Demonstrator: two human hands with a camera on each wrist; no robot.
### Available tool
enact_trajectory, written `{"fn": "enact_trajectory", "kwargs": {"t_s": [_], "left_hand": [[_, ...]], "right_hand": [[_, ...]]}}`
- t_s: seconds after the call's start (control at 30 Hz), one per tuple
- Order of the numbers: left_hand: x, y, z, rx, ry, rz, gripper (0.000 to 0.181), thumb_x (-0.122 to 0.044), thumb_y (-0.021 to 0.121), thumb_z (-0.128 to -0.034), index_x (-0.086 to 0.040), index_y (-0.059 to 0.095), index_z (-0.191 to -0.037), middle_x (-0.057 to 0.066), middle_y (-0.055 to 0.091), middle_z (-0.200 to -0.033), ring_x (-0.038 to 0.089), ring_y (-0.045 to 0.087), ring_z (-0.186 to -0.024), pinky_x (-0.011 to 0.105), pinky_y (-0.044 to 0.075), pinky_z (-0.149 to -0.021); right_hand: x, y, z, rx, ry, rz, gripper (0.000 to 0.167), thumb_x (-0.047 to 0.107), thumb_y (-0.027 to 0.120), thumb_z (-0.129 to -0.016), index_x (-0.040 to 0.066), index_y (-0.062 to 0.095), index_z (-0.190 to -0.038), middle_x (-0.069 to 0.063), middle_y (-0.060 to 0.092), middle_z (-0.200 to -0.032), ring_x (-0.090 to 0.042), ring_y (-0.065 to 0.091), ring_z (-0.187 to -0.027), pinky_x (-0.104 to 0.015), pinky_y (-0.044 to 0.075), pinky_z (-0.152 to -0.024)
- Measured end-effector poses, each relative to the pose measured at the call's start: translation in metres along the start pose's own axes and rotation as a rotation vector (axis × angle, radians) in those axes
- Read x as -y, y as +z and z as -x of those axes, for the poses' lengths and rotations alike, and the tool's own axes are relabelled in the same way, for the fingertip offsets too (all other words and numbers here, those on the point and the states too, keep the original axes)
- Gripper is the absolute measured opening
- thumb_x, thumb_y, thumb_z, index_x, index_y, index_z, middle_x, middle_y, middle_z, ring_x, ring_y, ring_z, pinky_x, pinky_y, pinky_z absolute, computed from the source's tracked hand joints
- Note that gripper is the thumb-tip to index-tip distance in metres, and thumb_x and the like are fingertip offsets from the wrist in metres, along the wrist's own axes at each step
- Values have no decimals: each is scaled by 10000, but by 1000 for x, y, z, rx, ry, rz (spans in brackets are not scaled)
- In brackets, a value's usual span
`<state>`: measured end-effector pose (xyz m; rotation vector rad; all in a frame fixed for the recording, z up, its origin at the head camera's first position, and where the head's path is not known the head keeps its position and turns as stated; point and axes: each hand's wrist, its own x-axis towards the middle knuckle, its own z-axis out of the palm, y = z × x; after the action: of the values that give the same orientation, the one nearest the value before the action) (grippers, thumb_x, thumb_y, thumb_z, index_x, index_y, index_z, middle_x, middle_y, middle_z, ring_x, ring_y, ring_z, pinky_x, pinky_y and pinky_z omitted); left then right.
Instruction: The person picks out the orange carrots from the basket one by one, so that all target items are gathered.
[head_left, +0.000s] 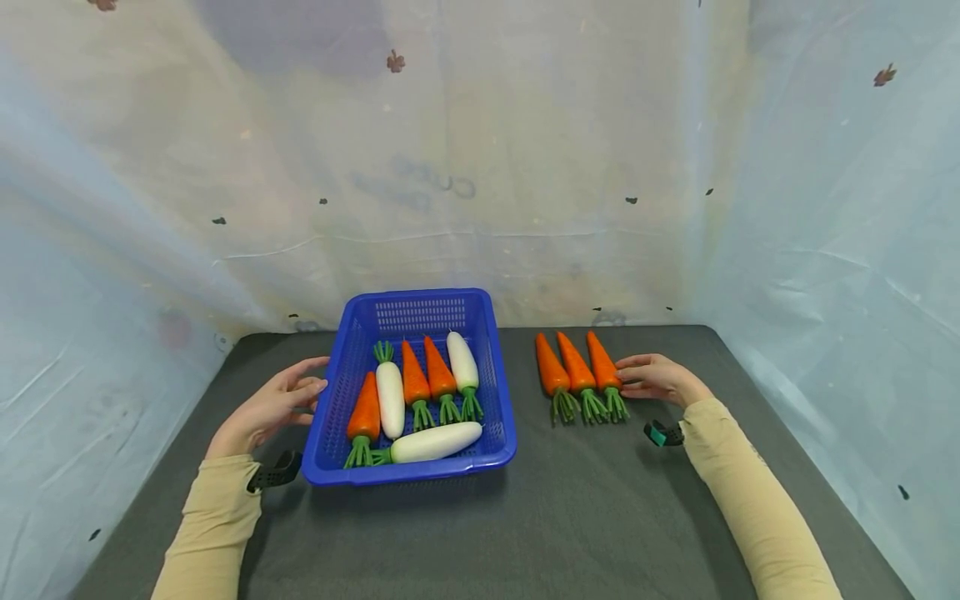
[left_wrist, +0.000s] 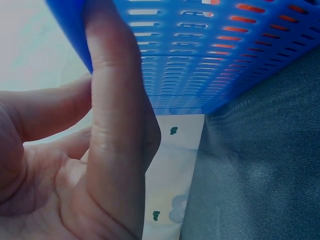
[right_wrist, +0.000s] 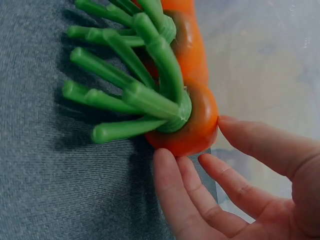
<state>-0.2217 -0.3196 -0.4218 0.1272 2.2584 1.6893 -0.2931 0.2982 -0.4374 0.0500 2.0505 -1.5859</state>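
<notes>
- The space is backed by pale, creased, translucent plastic sheeting [head_left: 480, 167].
- A flat, dark grey, cloth-covered tabletop [head_left: 570, 517] is set in front of it.
- Left of the tabletop's middle, a rectangular blue plastic basket [head_left: 408, 472] with perforated walls is placed; 3 tapering orange carrots [head_left: 365, 408] with green stems and 3 long white radishes [head_left: 438, 442] with green tops are held inside.
- Right of the basket, and apart from it, a row of 3 loose orange carrots [head_left: 576, 362] is laid on the tabletop, green stems turned to the near side.
- The basket's left rim is touched by the left hand [head_left: 262, 408]; its fingers are loosely extended, with some tips hidden.
- The right hand [head_left: 660, 379] is placed beside the row, its fingers spread and uncurled.
- The rightmost loose carrot [head_left: 603, 364] is touched near its stem end by those fingers. The step in hand is judged to be its grasping, the basket being steadied meanwhile; for a lift, the fingers would have to be closed around its thick end, with the neighbouring carrot left undisturbed.
</notes>
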Motion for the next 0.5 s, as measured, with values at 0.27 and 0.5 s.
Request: {"fn": "enact_trajectory", "kwargs": {"t_s": [0.27, 0.5], "left_hand": [[1, 0, -2, -7, -11, 5, 706, -351, 538, -978, -112, 162, -1525, 174, 594, -1122, 267, 600, -870, 445, 547, -781], [2, -1, -2, -12, -19, 3, 721, -369, 548, -969, -108, 166, -1523, 186, 583, -1146, 275, 603, -884, 447, 546, -785]], "right_hand": [[-1, 0, -1, -1, -20, 36, 537, 121, 509, -999, -95, 287, -1439, -287, 397, -1386, -363, 526, -1171, -441, 444, -964], [1, -1, -1, 3, -31, 58, 531, 154, 462, -1022, -94, 268, -1450, -303, 313, -1450, -390, 480, -1220, -454, 427, -984]]}}
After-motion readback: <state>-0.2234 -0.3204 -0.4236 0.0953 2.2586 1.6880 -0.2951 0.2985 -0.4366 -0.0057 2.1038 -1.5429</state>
